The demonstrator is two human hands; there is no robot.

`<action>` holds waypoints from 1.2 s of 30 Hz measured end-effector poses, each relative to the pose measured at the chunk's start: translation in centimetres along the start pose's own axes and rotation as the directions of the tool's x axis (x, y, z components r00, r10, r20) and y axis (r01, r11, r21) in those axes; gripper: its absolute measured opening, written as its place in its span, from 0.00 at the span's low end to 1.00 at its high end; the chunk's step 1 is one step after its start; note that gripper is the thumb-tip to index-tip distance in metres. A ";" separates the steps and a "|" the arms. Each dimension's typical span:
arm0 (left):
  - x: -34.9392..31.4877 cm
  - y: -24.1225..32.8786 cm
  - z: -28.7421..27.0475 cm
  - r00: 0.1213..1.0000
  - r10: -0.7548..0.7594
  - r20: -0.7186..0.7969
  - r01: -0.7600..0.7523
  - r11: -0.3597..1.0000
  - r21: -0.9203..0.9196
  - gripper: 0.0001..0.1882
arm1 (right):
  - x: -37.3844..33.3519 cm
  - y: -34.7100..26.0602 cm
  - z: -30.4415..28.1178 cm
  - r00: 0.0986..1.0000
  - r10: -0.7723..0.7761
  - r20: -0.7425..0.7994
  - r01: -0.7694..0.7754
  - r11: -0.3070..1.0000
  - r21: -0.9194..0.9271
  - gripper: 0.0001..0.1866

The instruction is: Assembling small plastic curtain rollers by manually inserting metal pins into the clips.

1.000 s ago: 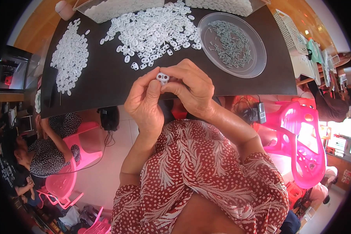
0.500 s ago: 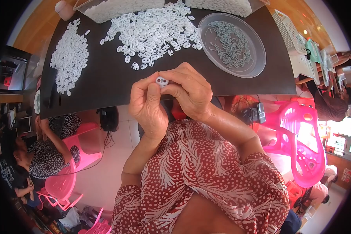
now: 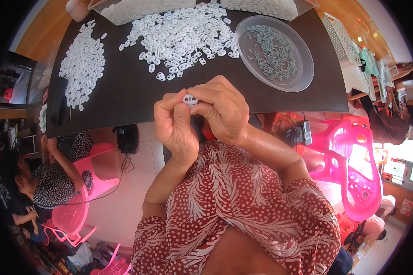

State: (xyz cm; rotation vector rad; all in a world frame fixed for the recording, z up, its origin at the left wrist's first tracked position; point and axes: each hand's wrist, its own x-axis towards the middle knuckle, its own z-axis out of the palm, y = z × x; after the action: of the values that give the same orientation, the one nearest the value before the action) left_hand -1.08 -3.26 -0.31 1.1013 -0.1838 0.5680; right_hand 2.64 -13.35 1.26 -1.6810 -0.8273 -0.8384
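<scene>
- Landmark: black table top, upper part of the head view.
- Left hand and right hand are raised together just past the near edge of the table top, fingertips meeting.
- Small white two-hole plastic piece is pinched between the fingertips of both hands, holes facing the camera. Both hands are closed on it; the left thumb and forefinger grip its left side, the right fingers curl over its right side.
- Central heap of white pieces lies on the table top beyond the hands, well apart from them; a few strays sit nearer its edge.
- Second spread of white pieces lies toward the left side of the table top.
- Clear round dish stands on the right side of the table top, holding small grey-green parts; too small to tell their shape.
- Pink plastic chair stands below and right of the table top, on the floor.
</scene>
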 end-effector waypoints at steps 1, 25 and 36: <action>0.0 -0.2 -0.1 1.000 0.028 0.010 -0.028 1.000 0.011 0.11 | 0.0 0.0 0.1 1.000 -0.007 -0.005 0.007 1.000 0.001 0.18; 0.2 -1.1 -1.2 0.998 0.055 -0.019 -0.050 0.979 0.200 0.12 | 0.2 1.0 1.0 0.997 -0.035 0.062 0.038 0.998 -0.040 0.14; 6.2 -1.6 -6.1 0.905 0.109 0.412 -0.421 0.077 0.904 0.10 | 11.0 7.6 -7.9 0.912 0.334 -0.238 -0.396 0.868 -0.299 0.10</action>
State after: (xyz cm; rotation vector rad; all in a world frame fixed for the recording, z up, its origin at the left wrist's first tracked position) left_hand 4.19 3.73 -1.75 2.5826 -0.2218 0.9431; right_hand 13.72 -21.41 8.56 -1.9513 -0.2250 -0.8823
